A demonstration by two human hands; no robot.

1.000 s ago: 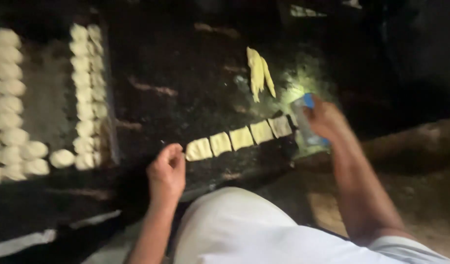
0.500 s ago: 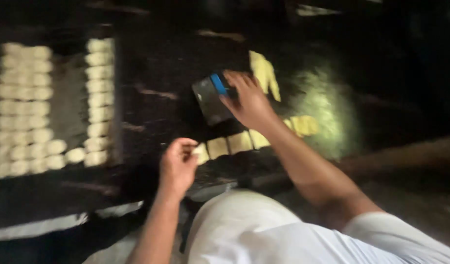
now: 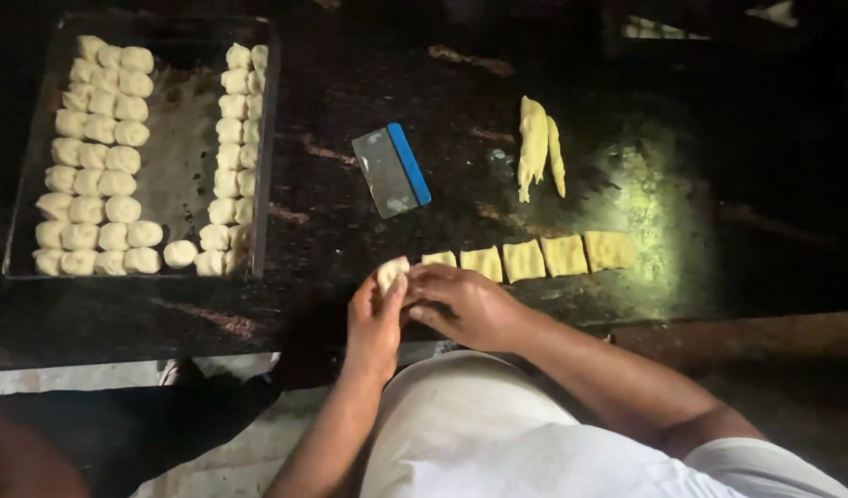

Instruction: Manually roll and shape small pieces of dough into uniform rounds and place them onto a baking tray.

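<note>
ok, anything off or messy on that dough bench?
Nothing damaged. The tray has a bare strip between its rows of dough balls. Two dough scraps lie apart from the cut squares. The scraper lies askew. Both hands work one piece.

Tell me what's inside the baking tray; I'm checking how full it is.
The tray holds rows of dough balls along both sides, with a bare strip down the middle. Its metal base beneath the balls is covered.

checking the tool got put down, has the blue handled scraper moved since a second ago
Yes. The scraper left the right hand at the row of cut dough squares and now lies on the dark table, left of the dough strips.
</note>
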